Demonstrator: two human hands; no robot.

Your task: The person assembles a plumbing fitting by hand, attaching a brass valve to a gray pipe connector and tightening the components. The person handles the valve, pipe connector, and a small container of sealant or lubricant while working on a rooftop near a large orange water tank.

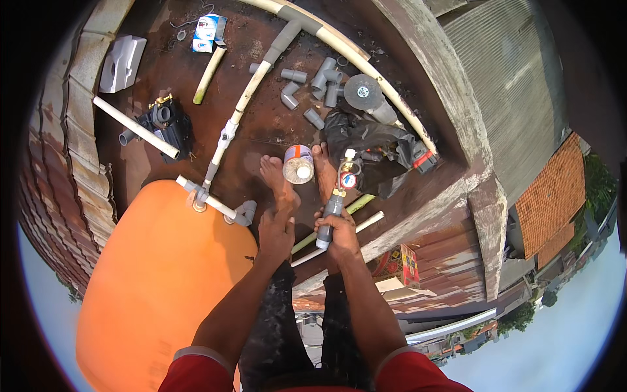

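1. A rust-brown rooftop surface point(202, 127), stained and darkly patched, lies below, with a weathered, flaking ledge point(450, 85) on the right.
2. The right hand point(339, 236) is curled around a grey plastic pipe assembly point(334, 208), held between the knees and the bare feet; its round pressure gauge point(349, 179) is at the far end.
3. The left hand point(277, 234) is loosely bent by the left shin; I cannot tell whether it holds anything.
4. A loosened grip could drop the assembly and crack the gauge. A shifting foot could tip the white-capped can point(298, 164) between the feet.
5. Beyond, smooth grey elbow fittings point(289, 95) lie loose; right of them are a disc-headed angle grinder point(364, 93) and a crumpled black plastic sheet point(346, 130).
6. Near left, a rounded, matte orange tank point(163, 281) bulges beneath off-white piping.
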